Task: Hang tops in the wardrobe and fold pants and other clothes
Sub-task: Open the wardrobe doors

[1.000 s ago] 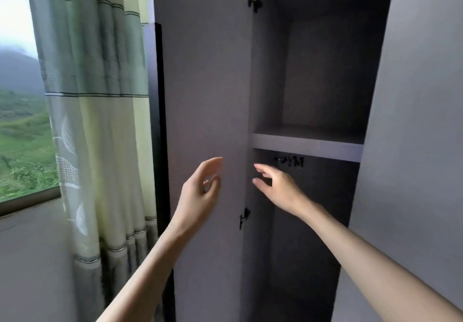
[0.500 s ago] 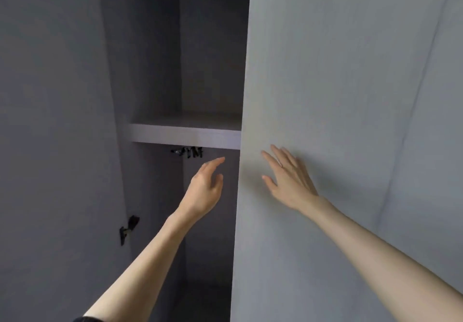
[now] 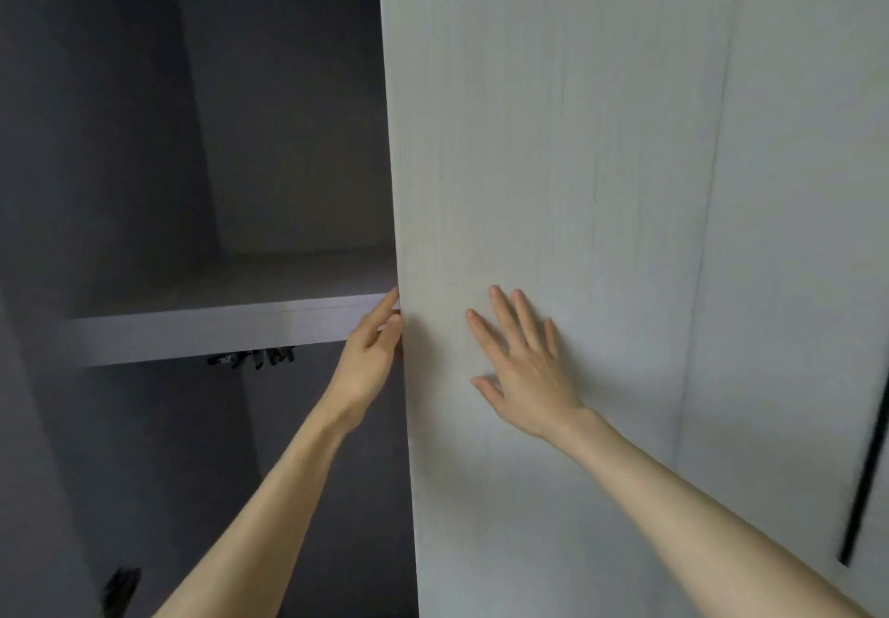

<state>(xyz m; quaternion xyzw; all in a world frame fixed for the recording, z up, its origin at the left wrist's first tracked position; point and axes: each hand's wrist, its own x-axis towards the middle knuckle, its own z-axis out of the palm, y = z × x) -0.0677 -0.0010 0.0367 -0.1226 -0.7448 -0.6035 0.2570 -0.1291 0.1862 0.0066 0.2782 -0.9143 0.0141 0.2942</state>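
Pale-grey laminate met your right hand, fingers straight and flat against the wardrobe door. Your left hand curled its fingers round that door's edge, just left of the right fingertips. Beyond them lay a shelf, dark clips beneath; no clothes showed. You were likely opening the wardrobe; next, swing the door wide.
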